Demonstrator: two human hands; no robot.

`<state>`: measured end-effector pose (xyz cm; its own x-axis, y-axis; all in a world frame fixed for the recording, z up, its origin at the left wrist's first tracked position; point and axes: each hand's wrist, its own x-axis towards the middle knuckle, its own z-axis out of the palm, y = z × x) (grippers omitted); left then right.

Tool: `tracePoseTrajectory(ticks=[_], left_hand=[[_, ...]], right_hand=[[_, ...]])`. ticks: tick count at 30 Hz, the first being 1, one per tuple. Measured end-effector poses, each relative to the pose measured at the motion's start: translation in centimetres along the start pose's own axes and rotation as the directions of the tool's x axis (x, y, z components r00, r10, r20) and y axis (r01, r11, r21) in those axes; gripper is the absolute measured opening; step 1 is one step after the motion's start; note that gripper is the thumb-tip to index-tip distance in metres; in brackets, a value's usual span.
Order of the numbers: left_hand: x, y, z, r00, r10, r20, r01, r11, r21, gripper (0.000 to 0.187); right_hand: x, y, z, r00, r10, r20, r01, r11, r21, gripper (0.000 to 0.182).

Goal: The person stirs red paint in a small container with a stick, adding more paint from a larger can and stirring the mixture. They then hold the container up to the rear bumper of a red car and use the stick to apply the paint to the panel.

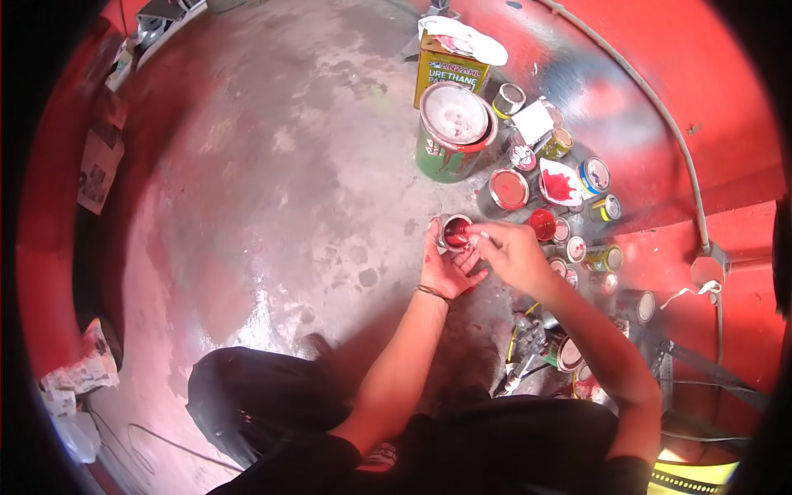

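A small open paint can (446, 234) with dark red paint inside sits in my left hand (446, 271), whose fingers curl around its side and underneath. My right hand (513, 250) reaches in from the right, its fingers closed together at the can's mouth. Whatever those fingers hold, if anything, is too small and hidden to make out. Just right of my right hand stands a container of bright red paint (541, 223). A wider can with a reddish lid (507, 190) is beyond it.
A large green bucket (445, 161) and a yellow urethane paint tin (430, 73) stand ahead. Several paint cans crowd the right side, near a red-stained white container (560, 183). Spray guns and hoses (528, 340) lie by my right forearm. A pipe (660, 103) runs along the red wall.
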<state>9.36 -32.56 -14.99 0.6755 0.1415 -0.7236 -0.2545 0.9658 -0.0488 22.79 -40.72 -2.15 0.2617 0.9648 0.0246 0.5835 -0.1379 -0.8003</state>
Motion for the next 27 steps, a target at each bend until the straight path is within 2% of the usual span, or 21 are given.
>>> tracePoseTrajectory(ticks=[1, 2, 4, 7, 10, 13, 15, 16, 19, 22, 25, 26, 27], left_hand=[[-0.2, -0.1, -0.1, 1.000, -0.006, 0.003, 0.006, 1.000, -0.011, 0.086], [-0.4, -0.1, -0.1, 1.000, -0.012, 0.008, 0.012, 1.000, -0.019, 0.086], [-0.1, -0.4, -0.4, 0.999, -0.028, 0.039, 0.029, 0.999, -0.014, 0.086], [0.7, -0.5, -1.2, 0.996, -0.044, 0.081, 0.042, 0.999, 0.026, 0.087], [0.9, -1.2, -1.1, 0.997, -0.048, 0.065, 0.045, 0.998, 0.045, 0.087], [1.5, -1.5, -0.9, 0.996, -0.063, 0.067, 0.060, 0.997, 0.057, 0.088], [2.0, -2.0, -0.9, 0.995, -0.075, 0.072, 0.070, 0.995, 0.072, 0.088], [2.0, -2.4, -0.8, 0.995, -0.078, 0.058, 0.074, 0.994, 0.075, 0.088], [2.2, -3.3, -0.9, 0.994, -0.102, 0.040, 0.098, 0.991, 0.088, 0.087], [2.3, -4.6, -1.6, 0.988, -0.149, 0.032, 0.145, 0.984, 0.106, 0.085], [1.8, -6.5, -3.4, 0.986, -0.162, 0.039, 0.156, 0.979, 0.128, 0.085], [0.9, -7.1, -3.3, 0.988, -0.151, 0.030, 0.145, 0.978, 0.153, 0.085], [0.3, -7.4, -3.3, 0.989, -0.148, 0.008, 0.145, 0.976, 0.160, 0.085]], right_hand=[[0.0, 0.0, 0.2, 0.997, 0.062, -0.044, -0.056, 0.991, 0.123, 0.021], [0.0, 0.1, -0.1, 0.996, -0.055, -0.064, 0.053, 0.998, -0.040, 0.021], [0.1, -0.2, -0.9, 0.955, -0.292, -0.058, 0.254, 0.901, -0.352, 0.020], [-0.3, -1.6, -1.4, 0.997, -0.018, 0.069, 0.035, 0.964, -0.265, 0.017], [-0.7, -0.3, -1.3, 0.995, -0.030, -0.100, 0.025, 0.998, -0.058, 0.019], [-1.6, 0.5, -2.3, 0.994, -0.103, 0.019, 0.103, 0.926, -0.364, 0.025], [-2.4, 1.1, -1.6, 0.998, 0.066, -0.015, -0.067, 0.996, -0.051, 0.028], [-2.7, 1.4, -1.4, 0.988, 0.154, -0.012, -0.152, 0.982, 0.109, 0.030], [-3.7, 2.7, -2.9, 0.982, -0.168, -0.091, 0.156, 0.980, -0.124, 0.032], [-5.9, 3.2, -3.3, 0.987, -0.161, -0.007, 0.156, 0.963, -0.220, 0.029], [-9.1, 3.6, -2.5, 0.992, -0.113, 0.057, 0.121, 0.979, -0.163, 0.027], [-10.0, 3.8, -2.2, 0.988, -0.121, 0.091, 0.141, 0.956, -0.258, 0.027], [-10.5, 4.2, -2.1, 0.990, -0.097, 0.107, 0.119, 0.965, -0.234, 0.027]])
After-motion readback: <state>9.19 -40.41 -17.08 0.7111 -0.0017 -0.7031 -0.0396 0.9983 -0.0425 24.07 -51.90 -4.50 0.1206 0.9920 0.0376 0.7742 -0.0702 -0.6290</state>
